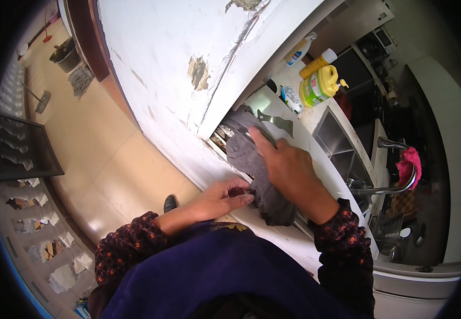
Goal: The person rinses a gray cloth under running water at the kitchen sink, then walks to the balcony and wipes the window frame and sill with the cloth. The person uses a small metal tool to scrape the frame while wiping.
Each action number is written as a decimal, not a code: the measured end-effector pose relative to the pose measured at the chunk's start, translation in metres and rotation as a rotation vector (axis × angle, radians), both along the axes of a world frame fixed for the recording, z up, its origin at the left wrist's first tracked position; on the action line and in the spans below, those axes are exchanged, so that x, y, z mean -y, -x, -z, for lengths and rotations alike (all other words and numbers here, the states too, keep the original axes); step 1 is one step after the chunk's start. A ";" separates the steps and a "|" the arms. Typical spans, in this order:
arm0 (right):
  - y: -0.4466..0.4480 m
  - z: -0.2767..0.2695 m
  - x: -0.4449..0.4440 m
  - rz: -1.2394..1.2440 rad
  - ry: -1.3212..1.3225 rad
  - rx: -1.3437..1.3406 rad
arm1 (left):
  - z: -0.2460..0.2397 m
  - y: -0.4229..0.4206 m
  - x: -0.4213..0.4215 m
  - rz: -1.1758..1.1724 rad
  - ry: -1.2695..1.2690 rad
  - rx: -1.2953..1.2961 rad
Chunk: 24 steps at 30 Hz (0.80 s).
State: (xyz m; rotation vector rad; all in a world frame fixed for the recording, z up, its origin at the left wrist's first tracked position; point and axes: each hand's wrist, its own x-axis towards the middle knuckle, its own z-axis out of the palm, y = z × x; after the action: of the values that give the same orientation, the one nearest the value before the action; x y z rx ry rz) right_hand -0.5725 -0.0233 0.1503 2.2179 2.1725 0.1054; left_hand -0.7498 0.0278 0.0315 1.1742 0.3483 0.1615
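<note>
A grey cloth [246, 157] lies bunched along the window sill and its frame track, its lower end hanging towards me. My right hand [294, 171] rests over the cloth with the index finger stretched out towards its far part; the palm side is hidden. At the cloth's near left edge, my left hand [226, 197] has its thumb and index finger at the fabric; whether they pinch it is hard to tell. Beyond the cloth, a flat scraper-like piece [276, 121] lies on the white sill.
Right of the sill are a yellow pump bottle [320, 85], a spray bottle [300, 50], a steel sink [336, 139] and a curved faucet [390, 190] with a pink cloth [409, 167]. A peeling white wall [166, 60] rises ahead. Left, a bucket [66, 56] and mop [80, 79] stand on tiles.
</note>
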 end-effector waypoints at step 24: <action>-0.001 -0.046 0.083 0.122 0.068 -0.569 | 0.009 0.011 -0.008 0.164 -0.093 0.055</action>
State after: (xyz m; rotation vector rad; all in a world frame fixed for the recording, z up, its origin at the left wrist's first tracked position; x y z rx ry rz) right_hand -0.5710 -0.1067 0.1966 2.5640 2.2087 -0.6710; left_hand -0.7612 0.0360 0.0223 1.2825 0.1967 0.0672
